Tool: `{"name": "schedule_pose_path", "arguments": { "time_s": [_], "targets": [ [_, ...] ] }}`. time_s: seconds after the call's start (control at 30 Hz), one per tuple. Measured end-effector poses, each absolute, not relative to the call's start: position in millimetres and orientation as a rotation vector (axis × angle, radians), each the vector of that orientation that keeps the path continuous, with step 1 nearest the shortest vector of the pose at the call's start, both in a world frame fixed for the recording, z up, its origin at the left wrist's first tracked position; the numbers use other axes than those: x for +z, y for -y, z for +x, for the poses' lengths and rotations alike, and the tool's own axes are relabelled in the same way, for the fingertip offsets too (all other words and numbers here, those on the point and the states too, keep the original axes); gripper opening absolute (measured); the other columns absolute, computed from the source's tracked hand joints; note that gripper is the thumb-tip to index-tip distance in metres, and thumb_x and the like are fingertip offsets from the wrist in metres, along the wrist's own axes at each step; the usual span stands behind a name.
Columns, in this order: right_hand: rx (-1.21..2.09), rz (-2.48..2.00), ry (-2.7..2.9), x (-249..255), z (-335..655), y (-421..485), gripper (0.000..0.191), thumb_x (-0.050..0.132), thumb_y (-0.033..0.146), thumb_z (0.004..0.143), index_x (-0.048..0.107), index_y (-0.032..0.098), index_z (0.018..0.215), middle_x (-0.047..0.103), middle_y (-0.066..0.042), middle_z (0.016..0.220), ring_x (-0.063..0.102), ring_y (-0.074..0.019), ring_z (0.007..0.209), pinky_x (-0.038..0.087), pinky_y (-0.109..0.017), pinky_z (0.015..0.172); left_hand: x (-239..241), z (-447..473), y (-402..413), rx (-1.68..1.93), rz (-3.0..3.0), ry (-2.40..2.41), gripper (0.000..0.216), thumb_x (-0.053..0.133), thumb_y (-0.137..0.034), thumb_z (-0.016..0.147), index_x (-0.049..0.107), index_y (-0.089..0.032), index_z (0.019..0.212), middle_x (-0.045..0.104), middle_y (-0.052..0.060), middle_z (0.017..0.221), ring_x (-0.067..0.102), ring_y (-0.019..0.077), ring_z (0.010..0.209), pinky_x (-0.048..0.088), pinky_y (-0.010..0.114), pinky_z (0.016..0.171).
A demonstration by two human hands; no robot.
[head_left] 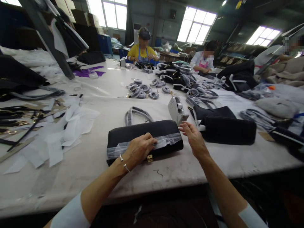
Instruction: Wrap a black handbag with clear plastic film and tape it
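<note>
A flat black bag [142,133] lies on the white table [95,164] in front of me, with a strip of clear plastic film [166,141] across its lower part and a small gold clasp [149,158] at its near edge. My left hand [139,150] rests on the bag with fingers curled, pressing the film. My right hand [193,137] hovers at the bag's right end, fingers spread, beside the film's end. A wrapped bag strap [136,114] lies just behind the bag.
A second black bag [229,129] and a white tape dispenser [177,109] sit to the right. Paper scraps [61,133] cover the left. Several coiled wrapped straps [142,89] lie mid-table. Two people work at the far side.
</note>
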State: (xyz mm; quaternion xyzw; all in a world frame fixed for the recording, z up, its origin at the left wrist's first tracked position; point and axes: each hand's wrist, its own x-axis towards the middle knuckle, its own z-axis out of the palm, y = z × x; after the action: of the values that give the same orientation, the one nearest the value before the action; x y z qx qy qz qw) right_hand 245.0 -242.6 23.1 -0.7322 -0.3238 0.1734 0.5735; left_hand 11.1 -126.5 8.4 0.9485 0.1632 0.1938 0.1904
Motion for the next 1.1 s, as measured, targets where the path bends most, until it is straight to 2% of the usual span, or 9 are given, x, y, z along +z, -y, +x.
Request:
{"name": "schedule_pose_path", "arguments": {
  "time_s": [0.1,0.23,0.33,0.57,0.73,0.8,0.97,1.03,1.1],
  "targets": [
    [0.254,-1.840,0.869,33.7,239.6,263.9,0.049,0.055,0.061,0.082,0.067,0.017,0.102,0.070,-0.009,0.096,0.064,-0.0232,0.087,0.048,-0.039,0.085,10.3,11.1,127.8,0.556,2.637,-0.461,0.020,0.053,-0.020,0.089,0.062,-0.024,0.107,0.060,0.001,0.101,0.060,0.0116,0.086,0.048,0.021,0.078],
    [0.022,-1.940,1.273,28.9,222.4,284.0,0.038,0.064,0.058,0.076,0.071,0.023,0.089,0.068,-0.008,0.096,0.060,-0.0256,0.095,0.045,-0.042,0.089,9.9,12.6,127.8,0.546,2.637,-0.467,0.020,0.053,-0.020,0.090,0.061,-0.024,0.107,0.060,0.001,0.102,0.060,0.0116,0.087,0.048,0.022,0.079],
    [-0.175,-1.972,1.386,15.9,206.5,286.1,0.033,0.069,0.055,0.074,0.071,0.024,0.083,0.066,-0.006,0.089,0.059,-0.0252,0.090,0.044,-0.042,0.086,7.8,13.1,127.4,0.527,2.675,-0.472,0.021,0.053,-0.021,0.090,0.061,-0.025,0.109,0.059,0.000,0.101,0.058,0.0116,0.085,0.048,0.022,0.076],
    [-0.214,-1.975,1.284,3.2,185.5,272.2,0.024,0.064,0.046,0.081,0.069,0.023,0.087,0.065,-0.004,0.083,0.058,-0.0197,0.074,0.045,-0.036,0.073,8.0,13.6,130.1,0.447,2.968,-0.326,0.041,0.046,-0.017,0.092,0.052,-0.039,0.126,0.052,0.001,0.103,0.050,0.0121,0.076,0.045,0.024,0.074],
    [-0.273,-1.884,1.278,2.9,171.6,263.3,0.010,0.063,0.033,0.084,0.068,0.024,0.083,0.067,-0.004,0.092,0.059,-0.0226,0.092,0.042,-0.039,0.084,11.1,15.3,132.1,0.391,2.998,-0.333,0.044,0.046,-0.018,0.091,0.049,-0.040,0.128,0.051,0.002,0.103,0.049,0.0134,0.076,0.046,0.026,0.073],
    [-0.269,-1.844,1.303,2.3,164.1,261.3,0.007,0.061,0.028,0.085,0.067,0.024,0.084,0.069,-0.003,0.092,0.060,-0.0224,0.093,0.041,-0.040,0.086,11.9,15.7,132.3,0.384,2.996,-0.355,0.045,0.045,-0.017,0.091,0.048,-0.041,0.129,0.051,0.001,0.102,0.050,0.0136,0.076,0.046,0.026,0.072],
    [-0.261,-1.738,1.335,-2.6,152.1,259.8,0.015,0.053,0.018,0.089,0.065,0.024,0.083,0.071,-0.002,0.094,0.063,-0.0202,0.094,0.044,-0.040,0.089,12.6,16.2,131.5,0.401,2.936,-0.396,0.041,0.046,-0.017,0.092,0.052,-0.039,0.126,0.051,0.001,0.098,0.053,0.0120,0.077,0.045,0.022,0.070],
    [-0.335,-1.716,1.318,-7.5,148.9,259.2,0.014,0.054,0.016,0.088,0.065,0.025,0.090,0.071,-0.002,0.095,0.064,-0.0198,0.094,0.043,-0.042,0.093,11.9,16.8,131.2,0.426,2.869,-0.425,0.034,0.047,-0.020,0.092,0.055,-0.036,0.121,0.052,0.000,0.098,0.055,0.0115,0.079,0.046,0.021,0.070],
    [-0.398,-1.695,1.353,-14.5,142.8,258.2,0.023,0.053,0.013,0.089,0.063,0.025,0.106,0.071,-0.003,0.100,0.065,-0.0203,0.097,0.040,-0.047,0.101,10.7,17.6,131.0,0.455,2.782,-0.471,0.026,0.049,-0.021,0.091,0.057,-0.031,0.114,0.054,0.000,0.100,0.057,0.0121,0.083,0.047,0.022,0.071]
  ]
}}
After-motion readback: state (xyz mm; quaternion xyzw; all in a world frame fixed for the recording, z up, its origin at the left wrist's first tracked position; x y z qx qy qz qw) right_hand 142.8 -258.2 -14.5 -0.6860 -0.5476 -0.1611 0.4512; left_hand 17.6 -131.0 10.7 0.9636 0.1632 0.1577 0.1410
